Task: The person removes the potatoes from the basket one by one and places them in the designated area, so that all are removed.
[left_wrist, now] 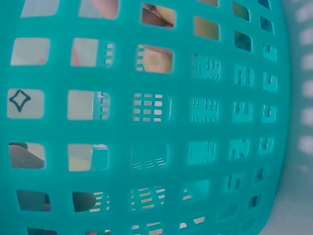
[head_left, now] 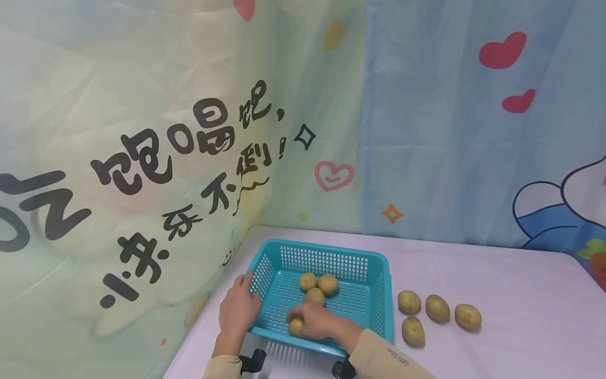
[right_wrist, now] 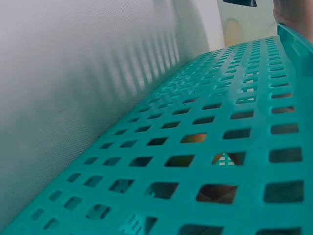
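Observation:
A turquoise plastic basket [head_left: 331, 345] with latticed walls stands on the table. At its left rim my left hand [head_left: 239, 308] holds the edge; part of that hand shows through the holes in the left wrist view. My right hand [head_left: 316, 320] reaches over the front rim and grips a potato [head_left: 296, 327] low inside, near the front wall. Three more potatoes lie together just beyond it, one of them this potato [head_left: 328, 285]. In the right wrist view the basket wall [right_wrist: 215, 122] largely hides the right hand's fingers.
To the right of the basket several loose potatoes [head_left: 437, 308] lie on the pale table [head_left: 521, 295]. A printed curtain [head_left: 435, 131] hangs behind and along the left side. Dark straps of the wrist cameras [head_left: 253, 361] sit below the basket's front rim.

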`<state>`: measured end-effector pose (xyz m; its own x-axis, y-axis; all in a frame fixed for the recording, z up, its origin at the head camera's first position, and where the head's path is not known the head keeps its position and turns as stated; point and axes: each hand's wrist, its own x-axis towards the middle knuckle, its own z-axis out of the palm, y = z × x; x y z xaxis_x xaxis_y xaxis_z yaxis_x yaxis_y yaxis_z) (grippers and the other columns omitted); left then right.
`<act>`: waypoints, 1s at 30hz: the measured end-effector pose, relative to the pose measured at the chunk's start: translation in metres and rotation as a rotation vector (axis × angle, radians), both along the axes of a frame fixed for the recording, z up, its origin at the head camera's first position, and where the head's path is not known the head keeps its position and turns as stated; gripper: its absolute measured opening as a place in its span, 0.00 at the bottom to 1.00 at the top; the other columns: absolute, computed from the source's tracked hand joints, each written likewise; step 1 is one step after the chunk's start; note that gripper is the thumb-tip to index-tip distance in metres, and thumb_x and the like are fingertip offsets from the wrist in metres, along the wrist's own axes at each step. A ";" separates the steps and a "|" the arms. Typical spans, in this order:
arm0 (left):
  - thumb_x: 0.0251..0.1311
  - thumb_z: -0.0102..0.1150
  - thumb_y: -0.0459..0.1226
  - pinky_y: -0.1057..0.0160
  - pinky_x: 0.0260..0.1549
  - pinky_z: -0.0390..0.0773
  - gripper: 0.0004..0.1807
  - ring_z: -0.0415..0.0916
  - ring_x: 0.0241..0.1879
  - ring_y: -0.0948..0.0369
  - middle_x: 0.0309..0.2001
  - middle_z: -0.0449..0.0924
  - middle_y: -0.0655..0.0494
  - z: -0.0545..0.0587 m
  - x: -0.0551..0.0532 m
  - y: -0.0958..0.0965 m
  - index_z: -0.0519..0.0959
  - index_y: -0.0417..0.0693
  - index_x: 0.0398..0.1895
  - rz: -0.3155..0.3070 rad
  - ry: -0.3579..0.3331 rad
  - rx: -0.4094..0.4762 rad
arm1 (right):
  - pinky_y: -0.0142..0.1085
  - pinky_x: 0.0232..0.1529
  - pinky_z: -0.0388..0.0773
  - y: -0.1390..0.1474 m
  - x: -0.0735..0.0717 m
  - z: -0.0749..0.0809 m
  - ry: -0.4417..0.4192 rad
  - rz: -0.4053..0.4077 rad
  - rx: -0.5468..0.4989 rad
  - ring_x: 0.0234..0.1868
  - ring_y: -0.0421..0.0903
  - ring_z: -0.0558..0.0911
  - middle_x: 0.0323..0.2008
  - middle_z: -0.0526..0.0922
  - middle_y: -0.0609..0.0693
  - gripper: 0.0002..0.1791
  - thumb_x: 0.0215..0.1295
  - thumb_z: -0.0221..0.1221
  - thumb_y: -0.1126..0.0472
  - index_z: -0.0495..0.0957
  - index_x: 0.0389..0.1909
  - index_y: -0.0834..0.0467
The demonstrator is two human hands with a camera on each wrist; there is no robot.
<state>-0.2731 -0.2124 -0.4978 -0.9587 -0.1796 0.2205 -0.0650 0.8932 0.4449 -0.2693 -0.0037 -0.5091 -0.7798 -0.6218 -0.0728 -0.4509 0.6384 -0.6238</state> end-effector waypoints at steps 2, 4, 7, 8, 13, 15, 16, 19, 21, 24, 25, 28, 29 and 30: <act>0.58 0.54 0.34 0.62 0.17 0.68 0.32 0.78 0.40 0.47 0.65 0.69 0.40 0.000 0.000 0.000 0.69 0.46 0.69 -0.003 0.008 -0.004 | 0.41 0.52 0.76 0.001 -0.001 -0.001 -0.031 0.001 -0.016 0.47 0.42 0.79 0.43 0.83 0.43 0.21 0.50 0.64 0.69 0.84 0.47 0.51; 0.58 0.54 0.34 0.61 0.17 0.68 0.32 0.78 0.42 0.46 0.65 0.69 0.40 -0.001 -0.001 0.000 0.69 0.46 0.69 -0.004 0.011 -0.007 | 0.40 0.50 0.76 0.002 -0.002 -0.002 -0.048 0.000 -0.023 0.46 0.42 0.79 0.43 0.83 0.43 0.21 0.49 0.65 0.68 0.84 0.46 0.51; 0.58 0.54 0.35 0.61 0.18 0.69 0.32 0.78 0.43 0.46 0.66 0.69 0.40 -0.002 -0.001 0.001 0.69 0.46 0.69 -0.004 0.008 -0.009 | 0.40 0.50 0.76 0.003 -0.001 -0.003 -0.059 -0.013 -0.025 0.47 0.43 0.79 0.43 0.83 0.44 0.20 0.49 0.66 0.68 0.84 0.46 0.51; 0.58 0.54 0.35 0.61 0.18 0.69 0.32 0.78 0.43 0.46 0.66 0.69 0.40 -0.002 -0.001 0.001 0.69 0.46 0.69 -0.004 0.006 -0.010 | 0.41 0.50 0.76 0.003 -0.001 -0.003 -0.058 -0.017 -0.023 0.47 0.43 0.79 0.43 0.83 0.44 0.20 0.49 0.66 0.68 0.84 0.46 0.52; 0.58 0.53 0.35 0.61 0.19 0.70 0.32 0.78 0.43 0.46 0.66 0.69 0.40 -0.002 -0.002 0.001 0.69 0.47 0.70 -0.003 -0.003 -0.008 | 0.43 0.48 0.77 0.006 0.003 0.002 -0.056 -0.055 -0.026 0.47 0.47 0.79 0.44 0.83 0.48 0.21 0.47 0.67 0.66 0.84 0.46 0.53; 0.58 0.53 0.34 0.60 0.19 0.71 0.32 0.78 0.43 0.46 0.66 0.69 0.40 -0.001 -0.002 0.001 0.69 0.46 0.69 -0.001 -0.003 -0.010 | 0.42 0.45 0.77 0.009 0.005 0.004 -0.060 -0.068 -0.049 0.45 0.46 0.79 0.43 0.82 0.49 0.22 0.45 0.67 0.65 0.84 0.46 0.54; 0.58 0.53 0.34 0.60 0.20 0.71 0.32 0.78 0.43 0.46 0.65 0.69 0.40 -0.001 -0.002 0.001 0.69 0.46 0.69 0.000 -0.003 -0.011 | 0.40 0.43 0.78 0.010 0.005 0.005 -0.065 -0.073 -0.066 0.44 0.46 0.79 0.43 0.82 0.49 0.22 0.44 0.67 0.64 0.84 0.46 0.55; 0.58 0.53 0.34 0.59 0.20 0.71 0.32 0.78 0.41 0.47 0.66 0.69 0.41 0.000 -0.002 0.001 0.69 0.46 0.69 0.002 -0.006 -0.012 | 0.37 0.37 0.77 0.015 0.007 0.009 -0.077 -0.077 -0.119 0.39 0.42 0.78 0.42 0.82 0.48 0.23 0.44 0.68 0.63 0.83 0.47 0.55; 0.58 0.53 0.34 0.59 0.20 0.71 0.32 0.78 0.41 0.48 0.66 0.69 0.41 0.000 -0.002 0.000 0.68 0.47 0.70 0.003 -0.012 -0.010 | 0.36 0.36 0.77 0.018 0.009 0.012 -0.083 -0.079 -0.150 0.38 0.41 0.78 0.43 0.82 0.49 0.23 0.45 0.69 0.63 0.83 0.47 0.56; 0.58 0.52 0.34 0.59 0.20 0.71 0.32 0.78 0.41 0.47 0.66 0.68 0.40 0.000 -0.002 0.000 0.68 0.46 0.70 -0.001 -0.017 -0.012 | 0.39 0.38 0.77 0.025 0.012 0.016 -0.079 -0.092 -0.181 0.40 0.43 0.78 0.44 0.83 0.49 0.24 0.45 0.70 0.60 0.83 0.48 0.55; 0.58 0.52 0.34 0.59 0.20 0.72 0.32 0.78 0.42 0.47 0.66 0.68 0.40 0.000 -0.002 0.000 0.68 0.46 0.70 -0.001 -0.019 -0.014 | 0.40 0.39 0.77 0.027 0.014 0.016 -0.079 -0.096 -0.193 0.41 0.44 0.78 0.45 0.82 0.50 0.23 0.45 0.70 0.60 0.83 0.48 0.55; 0.58 0.52 0.34 0.59 0.21 0.72 0.32 0.78 0.43 0.46 0.66 0.68 0.40 -0.001 -0.003 -0.001 0.68 0.46 0.70 0.001 -0.021 -0.013 | 0.41 0.40 0.78 0.035 0.018 0.017 -0.083 -0.118 -0.237 0.43 0.46 0.79 0.47 0.82 0.50 0.22 0.46 0.70 0.59 0.83 0.47 0.54; 0.58 0.52 0.34 0.59 0.21 0.73 0.32 0.78 0.43 0.46 0.66 0.68 0.40 -0.001 -0.002 0.000 0.68 0.46 0.70 0.002 -0.022 -0.014 | 0.41 0.40 0.78 0.038 0.020 0.017 -0.087 -0.127 -0.253 0.43 0.47 0.79 0.47 0.82 0.51 0.22 0.46 0.70 0.59 0.83 0.47 0.54; 0.58 0.52 0.34 0.58 0.21 0.73 0.32 0.78 0.43 0.46 0.66 0.68 0.40 -0.001 -0.002 0.000 0.68 0.46 0.70 0.003 -0.021 -0.016 | 0.41 0.39 0.78 0.040 0.021 0.017 -0.092 -0.135 -0.271 0.43 0.47 0.79 0.47 0.82 0.51 0.22 0.47 0.70 0.60 0.83 0.47 0.54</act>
<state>-0.2755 -0.2125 -0.4986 -0.9626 -0.1793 0.2032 -0.0771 0.9000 0.4289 -0.2483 0.0368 -0.4920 -0.8542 -0.5199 0.0076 -0.3076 0.4934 -0.8136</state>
